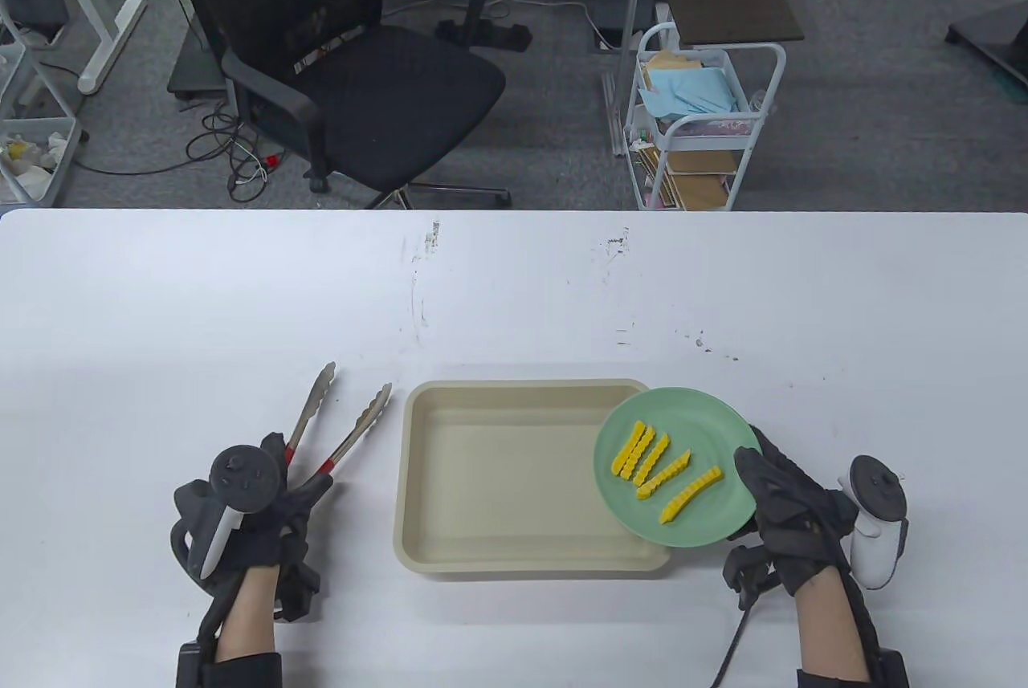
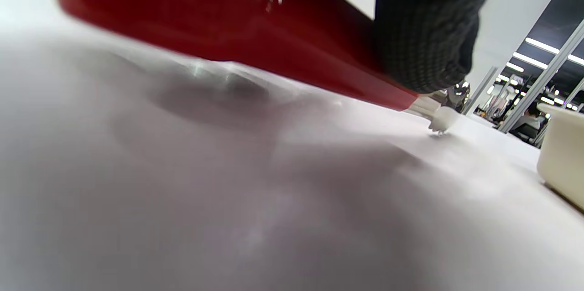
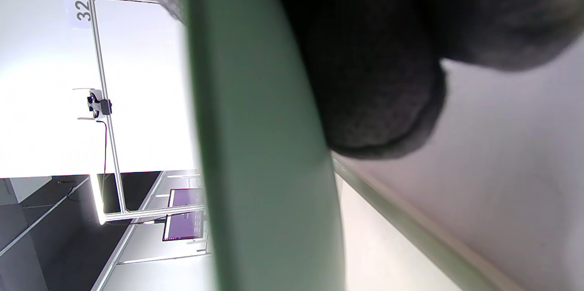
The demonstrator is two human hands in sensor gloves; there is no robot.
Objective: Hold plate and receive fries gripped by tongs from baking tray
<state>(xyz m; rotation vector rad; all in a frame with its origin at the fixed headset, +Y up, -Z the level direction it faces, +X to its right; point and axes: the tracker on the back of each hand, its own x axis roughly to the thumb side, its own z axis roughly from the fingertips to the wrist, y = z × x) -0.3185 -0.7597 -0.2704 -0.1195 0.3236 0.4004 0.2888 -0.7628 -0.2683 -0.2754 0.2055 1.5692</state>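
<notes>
Your right hand (image 1: 783,515) grips the green plate (image 1: 699,527) at its right rim, with the thumb laid on the top of the rim and the other fingers under it. In the right wrist view the plate's edge (image 3: 255,145) crosses the picture and one gloved finger (image 3: 378,99) presses against it. The plate hangs over the near right corner of the baking tray (image 1: 482,555), and it looks a little tilted. Five yellow crinkle fries (image 1: 652,470) lie on the plate, side by side, all slanting the same way.

The beige tray stands on the white desk (image 1: 514,295), near the front edge, between your two hands. I can see no fries inside it.

Your left hand (image 1: 249,507) is at the left of the tray and holds the tongs (image 1: 341,431) at their red handles. The two metal arms of the tongs are spread apart and point to the far side, with nothing between the tips. In the left wrist view the red handle (image 2: 228,31) is very close to the desk surface, and a gloved finger (image 2: 424,31) closes over it; I cannot tell if the tongs touch the desk. The corner of the tray (image 2: 563,154) shows at the right edge of that view.
</notes>
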